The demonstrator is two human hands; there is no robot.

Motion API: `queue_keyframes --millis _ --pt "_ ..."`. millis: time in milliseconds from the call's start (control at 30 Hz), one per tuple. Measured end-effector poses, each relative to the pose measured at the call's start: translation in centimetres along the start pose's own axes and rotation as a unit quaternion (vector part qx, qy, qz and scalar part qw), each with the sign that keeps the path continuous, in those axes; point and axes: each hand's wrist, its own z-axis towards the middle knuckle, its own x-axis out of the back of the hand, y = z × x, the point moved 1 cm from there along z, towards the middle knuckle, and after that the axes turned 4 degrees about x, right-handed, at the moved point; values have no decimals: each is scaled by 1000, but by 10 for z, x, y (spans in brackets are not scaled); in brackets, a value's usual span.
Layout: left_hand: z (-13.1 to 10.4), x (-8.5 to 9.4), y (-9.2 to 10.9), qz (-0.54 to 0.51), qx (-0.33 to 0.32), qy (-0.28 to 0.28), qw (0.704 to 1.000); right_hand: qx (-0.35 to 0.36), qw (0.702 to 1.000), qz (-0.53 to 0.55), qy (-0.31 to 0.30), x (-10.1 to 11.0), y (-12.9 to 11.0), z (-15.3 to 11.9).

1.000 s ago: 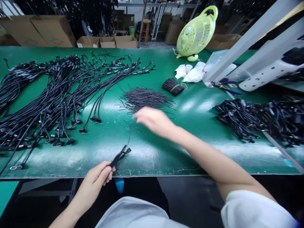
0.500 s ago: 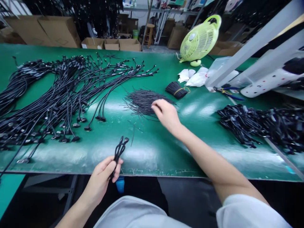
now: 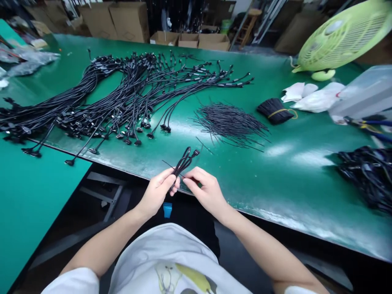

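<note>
My left hand is closed round a folded black cable, whose loops and a connector stick up above the fingers. Beside it, my right hand pinches one end of a thin black twist tie; the tie passes across the cable and its other end pokes out on the left. Past the hands lies a loose pile of black twist ties, with a few strays at its near side. Farther right sits a bundle of ties bound with a yellow band.
Many long black cables with connectors spread over the left of the green table. Coiled cables are heaped at the right. A green fan, white wrappers and pliers stand or lie at the back right.
My right hand has come from the tie pile to the cable in my left hand, bringing a twist tie. The view has turned left.
</note>
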Motion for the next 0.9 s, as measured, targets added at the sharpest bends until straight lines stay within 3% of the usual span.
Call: queue_keyframes --millis 67,133,200,267,333,433,533,667,767,833,900 --pt "-1 3 -3 70 -21 27 997 98 986 -132 2 -1 -10 1" --pt "-2 7 -6 192 -67 61 977 229 934 -273 1 -2 -20 5" --pt "-4 9 -8 314 -119 75 939 346 869 -354 -19 -2 -27 12" --pt "-6 11 -9 377 -143 63 913 403 831 -378 -71 1 -31 20" --pt "-7 13 -8 371 -131 32 919 418 811 -387 -133 4 -34 27" --pt "-5 17 -8 287 -39 -33 957 437 772 -417 -198 7 -43 27" --pt "-2 20 -12 177 66 -81 979 441 737 -465 -214 3 -52 18" --pt "-5 17 -16 128 105 -92 982 484 688 -490 -229 -7 -53 10" --pt "-10 12 -13 167 61 -53 983 479 702 -476 -225 -10 -47 16" --pt "-13 8 -9 174 17 -25 984 431 746 -463 -209 -11 -43 24" --pt "-13 6 -6 116 2 -7 993 364 803 -436 -181 -13 -39 32"
